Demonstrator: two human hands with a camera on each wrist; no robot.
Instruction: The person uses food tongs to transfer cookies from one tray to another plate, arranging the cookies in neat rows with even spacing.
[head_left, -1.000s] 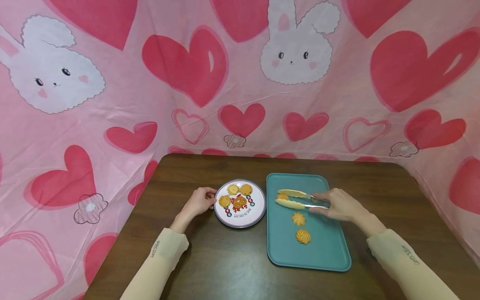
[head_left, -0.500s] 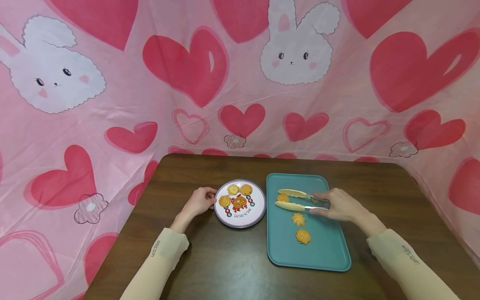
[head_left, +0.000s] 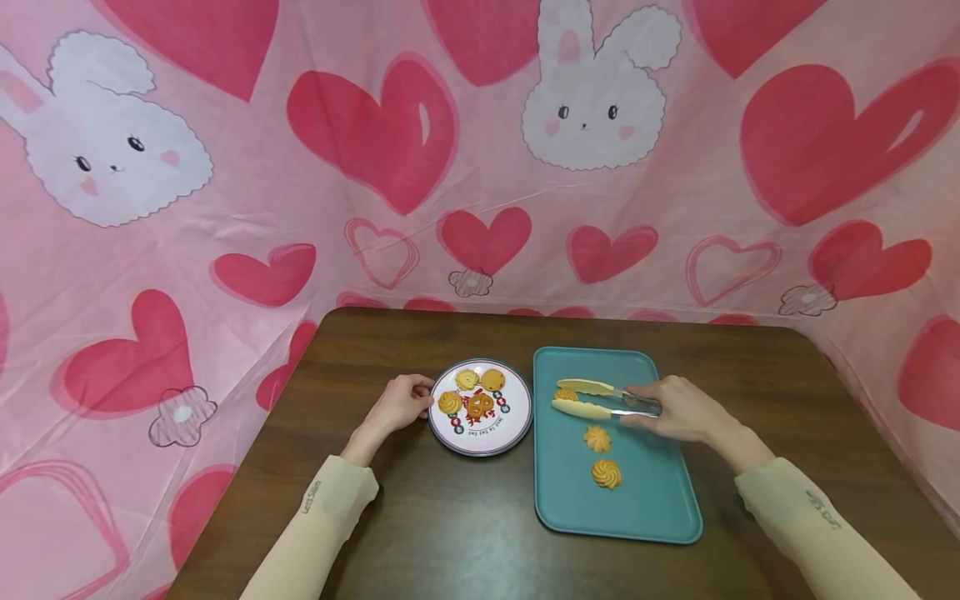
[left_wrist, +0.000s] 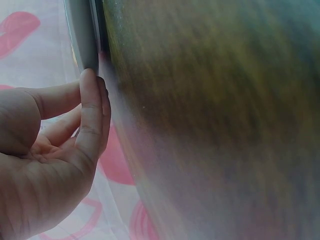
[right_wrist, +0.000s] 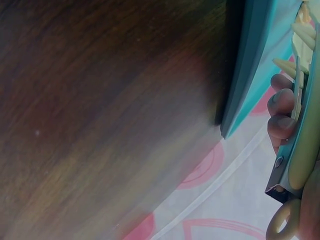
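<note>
At the left edge of the white printed plate (head_left: 487, 443), my left hand (head_left: 402, 402) pinches the rim between thumb and fingers; the left wrist view shows the thumb and fingertips meeting at the plate's edge (left_wrist: 82, 37). Several cookies lie on the plate, among them a swirled one (head_left: 449, 403) and a pretzel-shaped one (head_left: 480, 406). My right hand (head_left: 675, 408) grips metal tongs (head_left: 581, 409) with cream-coloured tips over the teal tray (head_left: 645, 500). Between the tips sits a cookie (head_left: 566, 394), partly hidden by the lower tip.
Nearer on the tray lie a flower-shaped cookie (head_left: 597, 439) and a swirled cookie (head_left: 607, 473). Plate and tray stand side by side on a dark wooden table (head_left: 420, 533). A pink curtain with hearts and rabbits (head_left: 480, 183) hangs behind the table and at its sides.
The tongs' tips spread slightly, then drew a little closer around the cookie, which now shows less. The left hand and the plate have stayed put.
</note>
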